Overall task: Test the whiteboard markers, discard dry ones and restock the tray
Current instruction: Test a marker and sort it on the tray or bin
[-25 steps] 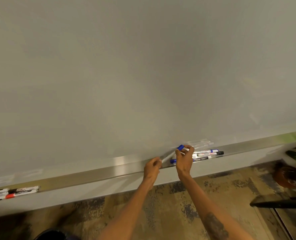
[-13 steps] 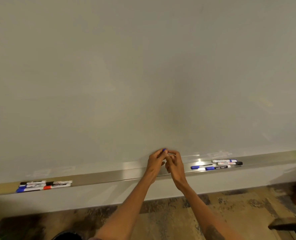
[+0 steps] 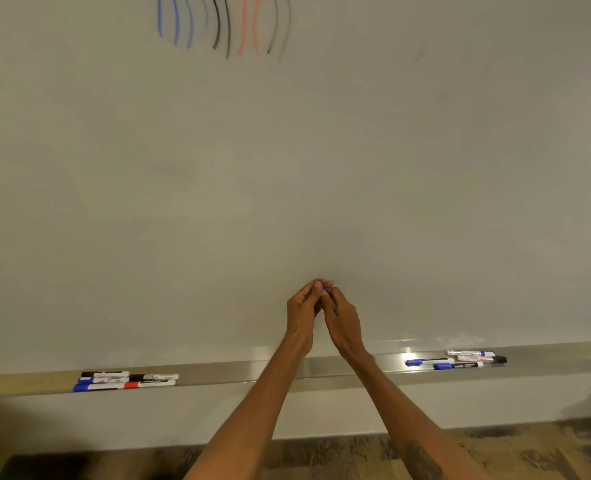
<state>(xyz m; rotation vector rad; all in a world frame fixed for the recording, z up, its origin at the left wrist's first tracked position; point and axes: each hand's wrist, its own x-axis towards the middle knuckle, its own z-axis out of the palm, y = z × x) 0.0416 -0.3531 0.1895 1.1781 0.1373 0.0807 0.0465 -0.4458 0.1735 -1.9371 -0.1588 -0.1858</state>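
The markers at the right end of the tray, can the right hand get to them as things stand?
Probably not right away: the right hand is pressed against the left hand around a blue marker. Nothing blocks the path to the right-end markers, which lie uncovered on the tray.

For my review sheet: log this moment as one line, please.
hands: left hand and right hand together on blue marker | tray: marker groups left and right | board: test strokes at top
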